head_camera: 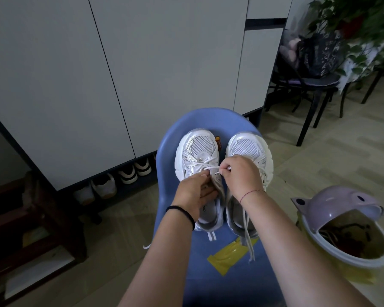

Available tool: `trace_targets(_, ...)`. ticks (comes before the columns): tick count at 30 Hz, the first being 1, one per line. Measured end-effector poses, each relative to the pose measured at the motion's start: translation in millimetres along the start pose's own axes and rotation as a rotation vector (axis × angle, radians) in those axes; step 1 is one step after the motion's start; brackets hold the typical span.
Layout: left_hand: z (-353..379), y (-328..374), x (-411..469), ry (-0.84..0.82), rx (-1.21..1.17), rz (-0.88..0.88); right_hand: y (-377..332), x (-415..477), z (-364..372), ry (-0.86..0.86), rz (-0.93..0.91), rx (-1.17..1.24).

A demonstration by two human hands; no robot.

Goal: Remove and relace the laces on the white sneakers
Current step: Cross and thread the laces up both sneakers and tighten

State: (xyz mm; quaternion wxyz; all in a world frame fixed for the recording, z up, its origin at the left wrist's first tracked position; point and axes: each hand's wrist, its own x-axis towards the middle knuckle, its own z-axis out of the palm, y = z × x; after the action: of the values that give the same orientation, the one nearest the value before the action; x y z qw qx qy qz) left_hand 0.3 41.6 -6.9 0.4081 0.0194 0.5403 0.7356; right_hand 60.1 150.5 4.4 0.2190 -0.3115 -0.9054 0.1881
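Head view: lace (pixel 206 167) of the left sneaker (pixel 195 149).
Limp, light; right hand (pixel 242 176) pinches its tip, left hand (pixel 192 192) grips the sneaker's upper.

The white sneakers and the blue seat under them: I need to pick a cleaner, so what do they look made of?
White sneakers: open-weave mesh toe panels, with smooth, slightly shiny overlays, probably synthetic leather; chunky matte soles, likely rubber or foam. Blue seat: one smooth moulded shell, probably plastic.

1 head cam, wide, tilted down
Sits close over the sneakers (pixel 197 147) on the chair (pixel 193 119), facing the cabinet (pixel 164 63), floor on both sides.
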Motion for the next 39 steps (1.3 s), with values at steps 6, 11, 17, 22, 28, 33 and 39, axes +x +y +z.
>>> trace_targets(6,-1,3,-4,-0.092,0.006,-0.009,-4,-1,-1,-0.012,0.019,-0.040)
trace_targets(11,-3,3,-3,-0.127,0.038,-0.003,-5,-2,-1,-0.039,0.013,0.025)
trace_targets(17,-1,-4,2,-0.022,-0.003,0.037,-2,2,-12,-0.190,-0.013,0.028)
trace_targets(22,10,-14,4,0.147,-0.085,0.099,-2,-1,-13,-0.213,-0.004,0.073)
trace_targets(28,13,-14,4,0.206,-0.124,0.112,2,-6,-9,-0.200,-0.001,0.184)
trace_targets(33,11,-12,3,0.208,-0.142,0.111,-2,-8,-7,-0.147,0.026,0.157)
trace_targets(39,4,-9,6,0.296,-0.074,0.116,-3,-12,-12,-0.122,0.042,0.201)
